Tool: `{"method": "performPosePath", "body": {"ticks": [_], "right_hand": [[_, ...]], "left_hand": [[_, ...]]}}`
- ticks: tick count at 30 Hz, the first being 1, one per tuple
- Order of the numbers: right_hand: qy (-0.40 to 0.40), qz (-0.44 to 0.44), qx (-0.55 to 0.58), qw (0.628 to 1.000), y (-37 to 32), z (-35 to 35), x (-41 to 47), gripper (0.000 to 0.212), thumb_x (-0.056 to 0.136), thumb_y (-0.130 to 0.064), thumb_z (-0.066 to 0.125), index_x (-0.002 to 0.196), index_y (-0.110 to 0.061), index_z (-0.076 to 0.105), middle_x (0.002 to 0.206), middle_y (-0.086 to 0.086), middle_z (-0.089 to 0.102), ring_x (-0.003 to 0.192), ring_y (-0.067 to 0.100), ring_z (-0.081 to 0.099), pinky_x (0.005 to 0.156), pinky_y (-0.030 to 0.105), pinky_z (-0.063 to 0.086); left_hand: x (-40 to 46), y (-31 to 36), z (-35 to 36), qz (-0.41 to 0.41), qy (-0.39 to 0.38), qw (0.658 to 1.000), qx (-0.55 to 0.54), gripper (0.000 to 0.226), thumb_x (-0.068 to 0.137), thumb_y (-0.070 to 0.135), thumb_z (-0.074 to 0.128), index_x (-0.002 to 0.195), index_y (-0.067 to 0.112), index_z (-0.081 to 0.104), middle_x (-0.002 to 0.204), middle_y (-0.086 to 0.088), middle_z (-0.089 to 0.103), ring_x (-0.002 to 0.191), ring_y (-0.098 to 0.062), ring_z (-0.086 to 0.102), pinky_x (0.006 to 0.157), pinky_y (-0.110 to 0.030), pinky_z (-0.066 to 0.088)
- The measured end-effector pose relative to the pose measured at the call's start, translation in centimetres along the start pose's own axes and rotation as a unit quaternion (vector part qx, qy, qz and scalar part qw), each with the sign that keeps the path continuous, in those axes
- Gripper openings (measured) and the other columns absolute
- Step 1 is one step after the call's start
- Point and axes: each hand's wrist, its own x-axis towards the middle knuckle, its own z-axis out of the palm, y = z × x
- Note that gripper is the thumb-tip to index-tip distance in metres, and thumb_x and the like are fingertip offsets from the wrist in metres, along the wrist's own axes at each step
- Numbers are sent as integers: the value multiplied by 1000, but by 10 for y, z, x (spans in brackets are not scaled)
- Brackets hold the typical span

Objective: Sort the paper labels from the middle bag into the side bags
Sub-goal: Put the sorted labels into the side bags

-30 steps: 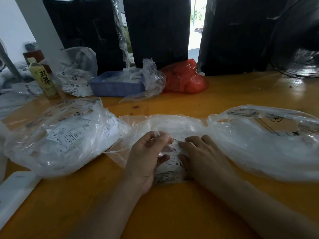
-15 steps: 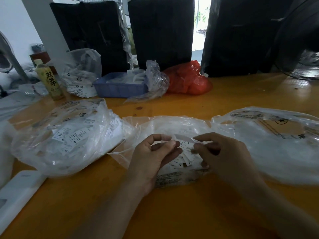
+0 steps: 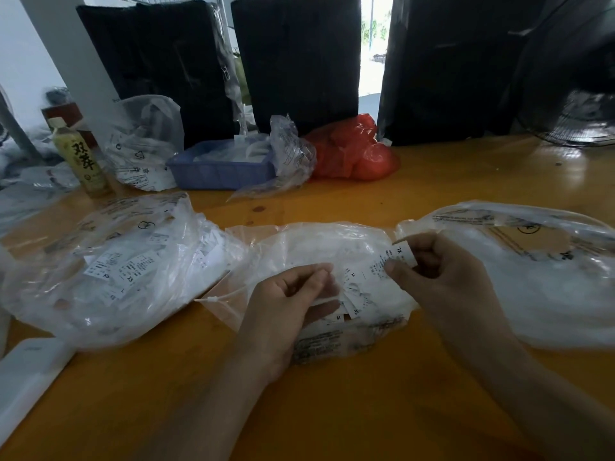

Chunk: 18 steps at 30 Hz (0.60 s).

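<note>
On the orange wooden table [image 3: 332,410] three clear plastic bags lie in a row. The middle bag [image 3: 316,247] sits directly in front of the person, its mouth toward them, with loose paper labels [image 3: 357,294] spilling at the opening; two read "M" and "XL". The right hand [image 3: 436,281] is raised just above this bag's right edge, and its thumb and curled fingers pinch a single white label [image 3: 401,257] printed "XL". The left hand [image 3: 293,301] rests on the middle bag's opening with fingers curled inward, thumb near the fingertips; whether it pinches a label or just the plastic cannot be told.

The left bag [image 3: 109,271] touches the middle bag and is stuffed with white labels, some marked "XS". The right bag [image 3: 532,277] also abuts the middle bag and holds a pale, blurred heap of white material.

Farther back stand a green tea bottle [image 3: 81,158], a crumpled clear bag [image 3: 143,144], a blue plastic tray [image 3: 221,166] and a red plastic bag [image 3: 352,151]. A white flat object [image 3: 26,374] lies at the table's left edge.
</note>
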Motion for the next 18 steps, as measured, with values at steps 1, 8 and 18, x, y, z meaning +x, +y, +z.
{"method": "performPosePath", "body": {"ticks": [1,8,18], "right_hand": [[-9,-4,8,1000,0,0,-1,10,86,-29,77,94,-31,71,86,-3,75,79,19,71,76,38,61],[-38,-37,19,998,-2,5,-2,15,98,-29,60,85,-29,69,80,-2,69,78,13,69,73,22,58],[-2,-114,-165,980,-4,6,-4,30,94,-18,69,115,-38,62,99,-28,63,93,-12,62,75,3,46]], "left_hand": [[0,0,0,-2,-1,1000,-19,26,78,25,78,102,16,85,103,-14,82,99,-22,80,78,-24,63],[0,-2,-2,9,-26,999,-47,32,71,23,86,100,7,81,105,-21,80,101,-32,80,83,-26,63],[-2,-3,-1,25,-60,998,-1,34,67,30,90,98,16,84,105,-16,81,103,-28,80,87,-25,62]]}}
